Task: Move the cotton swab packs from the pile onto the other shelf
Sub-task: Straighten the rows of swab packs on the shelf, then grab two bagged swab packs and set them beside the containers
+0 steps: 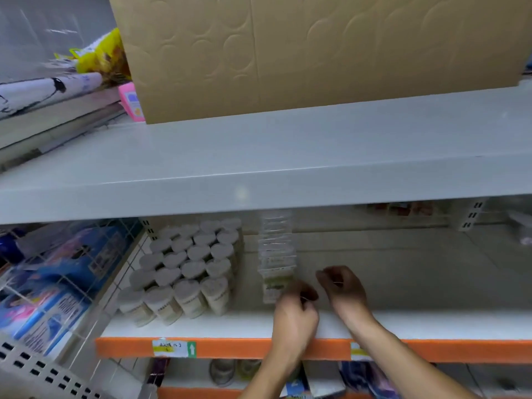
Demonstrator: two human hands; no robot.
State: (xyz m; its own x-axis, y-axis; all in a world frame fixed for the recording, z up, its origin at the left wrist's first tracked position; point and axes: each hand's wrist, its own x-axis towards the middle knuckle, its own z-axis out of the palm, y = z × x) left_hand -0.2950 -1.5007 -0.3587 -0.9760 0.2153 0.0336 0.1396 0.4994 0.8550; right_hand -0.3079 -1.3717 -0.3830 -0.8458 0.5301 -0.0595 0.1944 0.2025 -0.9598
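Several heart-shaped cotton swab packs [184,269] stand in tight rows at the left of the white shelf [431,321] with an orange front edge. To their right runs a row of clear rectangular swab packs [277,254], reaching from the back of the shelf to the front. My left hand [295,308] has its fingers curled against the nearest clear pack. My right hand [342,286] hovers just right of that row, fingers curled loosely, and I cannot tell whether it holds anything.
A grey shelf [259,156] above carries a large cardboard box [288,53], a pink item [131,100] and a yellow bag [100,53]. A wire divider [72,269] with blue packages stands at the left. More goods sit on the shelf below.
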